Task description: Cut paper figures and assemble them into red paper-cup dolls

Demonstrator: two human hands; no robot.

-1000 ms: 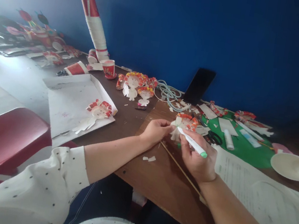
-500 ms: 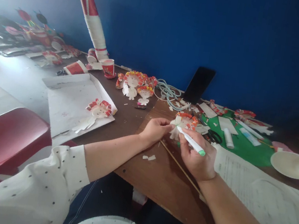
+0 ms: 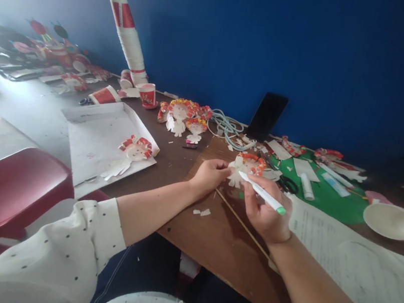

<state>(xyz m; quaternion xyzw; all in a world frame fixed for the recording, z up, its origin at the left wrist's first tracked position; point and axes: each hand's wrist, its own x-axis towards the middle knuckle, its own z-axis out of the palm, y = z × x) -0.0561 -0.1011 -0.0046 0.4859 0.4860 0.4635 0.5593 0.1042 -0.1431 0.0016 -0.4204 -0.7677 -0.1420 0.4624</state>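
Between my hands is a white paper doll point(image 3: 236, 177) with an orange-and-red curled paper rim around its head. My left hand point(image 3: 210, 177) pinches the doll's left edge between thumb and fingers. In my right hand point(image 3: 268, 209) is a white marker point(image 3: 265, 197) with a green end, held like a pen. Its tip points at the doll's body; whether it touches cannot be made out. Small paper scraps point(image 3: 201, 212) lie on the brown table point(image 3: 189, 235) in front of my left hand. Black scissors point(image 3: 288, 185) lie just beyond my right hand.
Finished-looking paper dolls point(image 3: 179, 112) stand at the back beside a coiled cable point(image 3: 224, 124). A phone point(image 3: 268, 117) leans on the blue wall. Right are a glue stick point(image 3: 307, 186), green sheet point(image 3: 345, 206) and paper bowl point(image 3: 391, 221). Left are a white box lid point(image 3: 93, 140) and red chair point(image 3: 10, 188).
The marker has tilted slightly, its green end shifting right and a little down. My left hand keeps its hold on the doll. The whole view has shifted slightly.
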